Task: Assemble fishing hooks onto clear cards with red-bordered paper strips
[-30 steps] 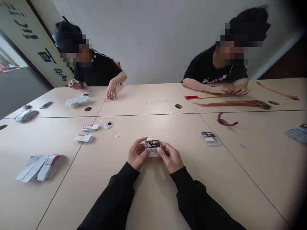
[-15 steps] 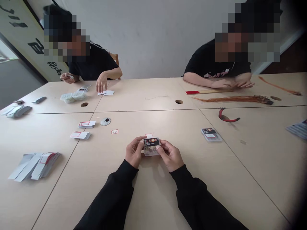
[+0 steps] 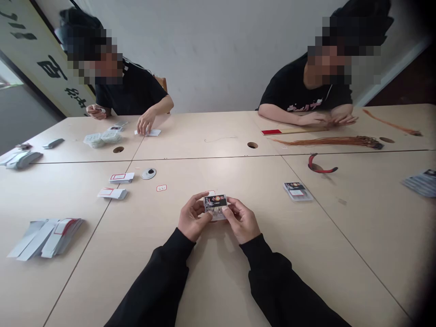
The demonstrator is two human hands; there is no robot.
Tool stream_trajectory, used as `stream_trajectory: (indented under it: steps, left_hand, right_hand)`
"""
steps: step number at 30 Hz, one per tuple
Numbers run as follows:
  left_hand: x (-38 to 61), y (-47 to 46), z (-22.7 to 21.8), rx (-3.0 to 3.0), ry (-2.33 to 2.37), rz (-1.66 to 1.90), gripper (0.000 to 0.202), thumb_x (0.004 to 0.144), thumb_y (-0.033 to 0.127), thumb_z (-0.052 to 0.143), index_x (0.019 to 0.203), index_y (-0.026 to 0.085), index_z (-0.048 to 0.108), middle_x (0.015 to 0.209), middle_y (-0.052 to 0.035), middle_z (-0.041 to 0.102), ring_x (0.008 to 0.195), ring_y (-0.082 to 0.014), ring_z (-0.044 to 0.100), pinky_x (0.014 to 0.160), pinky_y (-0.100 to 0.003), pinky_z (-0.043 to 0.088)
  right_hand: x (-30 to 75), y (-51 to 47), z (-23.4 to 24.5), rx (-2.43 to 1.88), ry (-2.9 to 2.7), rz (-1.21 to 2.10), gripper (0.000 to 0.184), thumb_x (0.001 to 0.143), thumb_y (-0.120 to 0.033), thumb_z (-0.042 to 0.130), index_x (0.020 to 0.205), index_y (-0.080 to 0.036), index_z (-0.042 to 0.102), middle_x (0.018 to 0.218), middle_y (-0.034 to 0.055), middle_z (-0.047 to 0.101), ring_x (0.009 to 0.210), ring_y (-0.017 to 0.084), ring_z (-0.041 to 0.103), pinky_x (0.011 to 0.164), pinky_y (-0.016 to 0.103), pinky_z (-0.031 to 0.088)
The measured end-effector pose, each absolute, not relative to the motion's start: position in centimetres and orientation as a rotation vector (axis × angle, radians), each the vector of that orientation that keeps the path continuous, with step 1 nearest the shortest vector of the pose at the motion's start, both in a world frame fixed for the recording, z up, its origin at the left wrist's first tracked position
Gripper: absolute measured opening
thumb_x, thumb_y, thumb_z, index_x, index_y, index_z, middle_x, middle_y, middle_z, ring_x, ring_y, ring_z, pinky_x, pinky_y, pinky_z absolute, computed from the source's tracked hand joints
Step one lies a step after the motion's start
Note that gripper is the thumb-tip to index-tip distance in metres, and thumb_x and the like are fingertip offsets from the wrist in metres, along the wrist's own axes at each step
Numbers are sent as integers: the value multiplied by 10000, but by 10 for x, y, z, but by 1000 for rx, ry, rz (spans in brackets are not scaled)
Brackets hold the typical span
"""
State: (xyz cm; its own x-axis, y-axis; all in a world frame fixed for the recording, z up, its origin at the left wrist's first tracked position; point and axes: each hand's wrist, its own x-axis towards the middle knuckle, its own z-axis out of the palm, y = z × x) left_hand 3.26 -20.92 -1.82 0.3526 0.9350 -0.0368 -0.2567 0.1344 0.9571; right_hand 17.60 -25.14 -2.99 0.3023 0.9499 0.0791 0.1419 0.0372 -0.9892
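Observation:
Both my hands hold a small packet with a dark printed label (image 3: 215,202) just above the beige table (image 3: 218,281). My left hand (image 3: 191,219) pinches its left edge, fingers curled. On the packet's right side, my right hand (image 3: 241,221) grips with thumb and fingertips. A small white sticker with a red border (image 3: 161,188) lies on the table to the left of my hands. A similar packet (image 3: 297,191) rests to the right.
Two small stacks of white cards (image 3: 117,184) and a fan of grey strips (image 3: 46,237) lie at left. A red curved object (image 3: 320,166) and orange cords (image 3: 327,141) lie at right. Two people in black shirts sit across the table, hands on it.
My hands and the packet stay in nearly the same place. The person at far left has moved a hand over white cards on the table. The view shifted slightly.

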Motion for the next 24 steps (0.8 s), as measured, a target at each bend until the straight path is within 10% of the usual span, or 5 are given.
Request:
stream_trajectory:
  steps: [24]
  left_hand:
    - [33,-209,-18,1047,778,1007,516,700,290,720,1159,157,525,930,-91,678,784,-192,652,622,-297,565]
  right_hand:
    - [180,-252,-30,-1428,-1109,745,403,808,-380,558,1166,-196,572,893,60,665,775,172,614,659,279,507]
